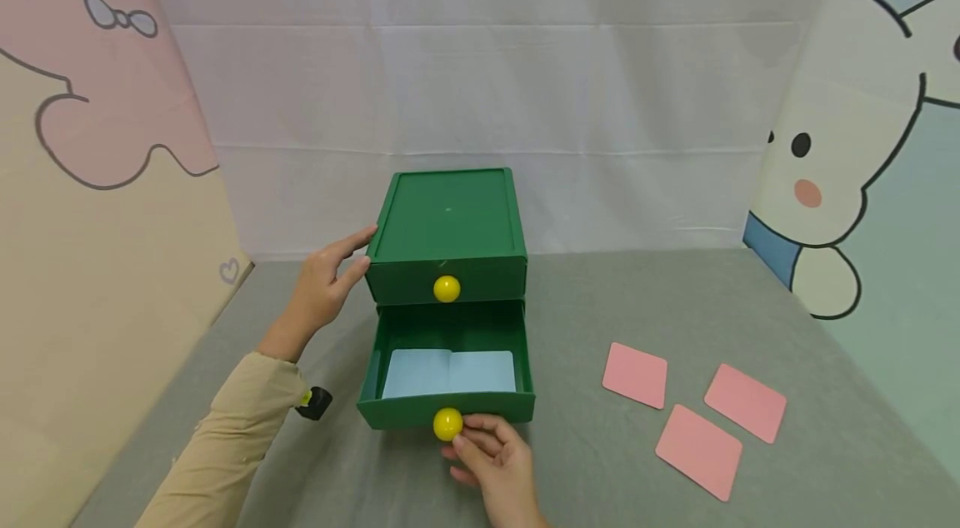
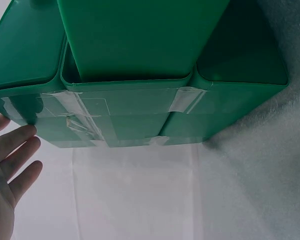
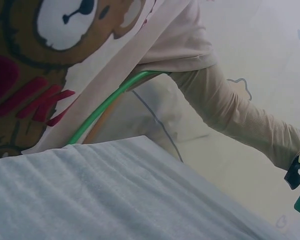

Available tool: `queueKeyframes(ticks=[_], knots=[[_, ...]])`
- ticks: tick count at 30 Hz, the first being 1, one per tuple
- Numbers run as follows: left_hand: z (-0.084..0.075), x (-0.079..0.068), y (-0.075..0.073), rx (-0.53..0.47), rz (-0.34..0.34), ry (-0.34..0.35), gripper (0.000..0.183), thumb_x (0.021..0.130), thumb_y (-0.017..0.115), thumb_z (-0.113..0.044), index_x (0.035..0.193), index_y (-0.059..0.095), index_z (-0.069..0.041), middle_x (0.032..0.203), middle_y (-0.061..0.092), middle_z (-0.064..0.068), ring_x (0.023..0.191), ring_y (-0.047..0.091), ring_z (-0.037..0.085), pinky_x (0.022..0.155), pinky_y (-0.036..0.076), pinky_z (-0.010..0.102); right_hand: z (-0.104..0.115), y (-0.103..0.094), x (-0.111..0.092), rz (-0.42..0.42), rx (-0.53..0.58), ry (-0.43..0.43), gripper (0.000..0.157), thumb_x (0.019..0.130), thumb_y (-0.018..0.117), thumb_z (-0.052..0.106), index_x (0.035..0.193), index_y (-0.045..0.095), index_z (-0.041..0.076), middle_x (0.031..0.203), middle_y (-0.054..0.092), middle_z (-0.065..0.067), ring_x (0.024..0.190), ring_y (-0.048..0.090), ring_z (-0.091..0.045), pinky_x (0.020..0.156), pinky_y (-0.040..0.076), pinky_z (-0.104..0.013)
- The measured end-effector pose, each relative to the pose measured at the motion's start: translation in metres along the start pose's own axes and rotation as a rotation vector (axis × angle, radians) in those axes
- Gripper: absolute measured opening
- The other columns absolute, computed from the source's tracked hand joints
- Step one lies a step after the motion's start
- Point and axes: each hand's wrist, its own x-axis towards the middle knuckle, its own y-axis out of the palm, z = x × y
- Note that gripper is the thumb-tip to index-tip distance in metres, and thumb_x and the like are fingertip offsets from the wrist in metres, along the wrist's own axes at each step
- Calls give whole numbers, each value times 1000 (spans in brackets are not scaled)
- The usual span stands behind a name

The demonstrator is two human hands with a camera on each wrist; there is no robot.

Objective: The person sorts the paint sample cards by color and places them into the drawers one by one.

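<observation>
A green drawer cabinet (image 1: 450, 216) stands on the table, its upper drawer closed behind a yellow knob (image 1: 447, 289). Below that, a green drawer (image 1: 446, 410) is pulled out, with two light blue cards (image 1: 417, 372) lying side by side on its floor. My right hand (image 1: 501, 465) is at this drawer's yellow knob (image 1: 447, 425), thumb and index finger pinching its right side. My left hand (image 1: 322, 286) rests its fingertips against the cabinet's left side, fingers fairly straight. The left wrist view shows the cabinet's taped side (image 2: 135, 117) with three stacked units, the middle drawer sticking out.
Three pink cards (image 1: 634, 376) lie apart on the grey cloth (image 1: 600, 470) to the right of the cabinet. A white curtain (image 1: 480, 87) hangs behind, with cartoon-printed panels on both sides. A black wrist device (image 1: 315, 403) is on my left sleeve.
</observation>
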Motion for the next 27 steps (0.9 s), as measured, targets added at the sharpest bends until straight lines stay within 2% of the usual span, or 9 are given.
queueKeyframes(ticks=[8,18,27], knots=[[0,0,0,4,-3,9,40,92,47,-11,130,47,2,126,53,20,113,50,35,93,39,51,2,1,3,12,14,-10,30,87,61,12,109,52,-5,97,67,-12,81,66,-17,69,55,-28],[1,-1,0,-1,-3,6,40,92,48,-11,130,48,3,126,52,19,114,50,34,93,39,50,7,3,8,-13,25,-1,30,87,60,13,111,53,-4,99,67,-11,81,66,-16,68,54,-27],[1,0,0,-9,-8,6,40,92,48,-10,130,48,3,126,53,19,113,51,34,93,39,51,8,3,17,-20,34,-37,29,87,60,12,112,54,-3,100,66,-10,81,66,-16,69,54,-27]])
